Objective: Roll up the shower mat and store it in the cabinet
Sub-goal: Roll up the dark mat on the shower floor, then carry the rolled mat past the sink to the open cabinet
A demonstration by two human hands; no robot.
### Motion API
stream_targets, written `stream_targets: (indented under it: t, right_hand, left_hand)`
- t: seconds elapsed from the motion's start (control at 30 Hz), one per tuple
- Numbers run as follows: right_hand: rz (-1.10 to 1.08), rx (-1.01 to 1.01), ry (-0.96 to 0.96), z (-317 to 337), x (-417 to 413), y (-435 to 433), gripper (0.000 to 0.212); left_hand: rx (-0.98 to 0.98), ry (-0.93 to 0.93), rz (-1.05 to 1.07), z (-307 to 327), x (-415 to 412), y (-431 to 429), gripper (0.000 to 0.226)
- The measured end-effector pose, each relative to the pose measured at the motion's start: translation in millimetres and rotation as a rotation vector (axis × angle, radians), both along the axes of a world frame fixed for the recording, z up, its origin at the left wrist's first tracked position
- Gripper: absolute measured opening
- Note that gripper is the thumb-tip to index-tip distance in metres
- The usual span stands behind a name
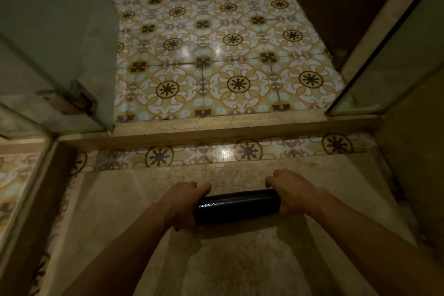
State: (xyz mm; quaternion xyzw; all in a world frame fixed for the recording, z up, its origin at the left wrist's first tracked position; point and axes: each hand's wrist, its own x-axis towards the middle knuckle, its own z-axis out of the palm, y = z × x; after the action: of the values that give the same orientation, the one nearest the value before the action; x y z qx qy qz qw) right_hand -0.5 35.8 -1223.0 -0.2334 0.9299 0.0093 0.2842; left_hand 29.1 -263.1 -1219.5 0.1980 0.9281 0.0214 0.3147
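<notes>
The shower mat (236, 205) is a tight black roll with a fine bumpy texture, lying crosswise over the beige stone shower floor (240, 259). My left hand (183, 203) wraps around its left end. My right hand (292, 193) grips its right end, fingers curled over the top. Both forearms reach in from the bottom of the view. No cabinet is clearly visible; a dark wooden surface (322, 2) stands at the upper right.
A raised stone threshold (216, 127) crosses the shower entrance ahead. An open glass door (57, 38) with a metal hinge (72, 101) stands at the left, a glass panel (396, 60) at the right. Patterned yellow and brown floor tiles (204, 43) stretch beyond.
</notes>
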Motion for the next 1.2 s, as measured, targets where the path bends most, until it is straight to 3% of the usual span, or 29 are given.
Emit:
stream_targets:
  t: [0.1,0.2,0.43,0.63,0.73,0.87,0.97,1.2]
  right_hand:
    - [-0.031,-0.026,0.018,26.7,15.4,-3.2,0.043]
    - [-0.057,-0.062,0.017,83.4,20.6,-9.1,0.046]
    - [-0.146,-0.077,-0.079,287.5,-2.7,-36.5,0.051]
    - [-0.144,-0.019,-0.196,534.9,-35.5,-71.4,0.066]
    - [-0.170,0.004,-0.218,657.6,-37.7,-84.9,0.060]
    - [-0.268,0.014,-0.056,769.8,-34.1,-107.7,0.054]
    - [-0.252,0.018,0.164,809.6,-24.4,-125.4,0.047]
    - [-0.229,-0.031,0.294,839.2,-30.2,-132.0,0.039]
  left_hand:
    - [-0.043,0.044,-0.004,30.1,-11.3,-9.8,0.077]
    - [-0.063,0.015,-0.024,88.4,-26.3,-24.0,0.070]
    - [-0.021,-0.142,0.077,293.8,-38.3,-51.3,0.073]
    - [-0.017,0.173,0.017,537.8,-44.7,-81.4,0.050]
    - [0.023,0.344,-0.036,656.7,-45.7,-99.3,0.042]
    - [0.062,0.431,-0.060,769.3,-57.0,-121.2,0.043]
    - [0.063,0.301,-0.024,811.4,-61.4,-130.6,0.049]
    - [0.071,0.172,-0.002,838.3,-82.1,-139.6,0.059]
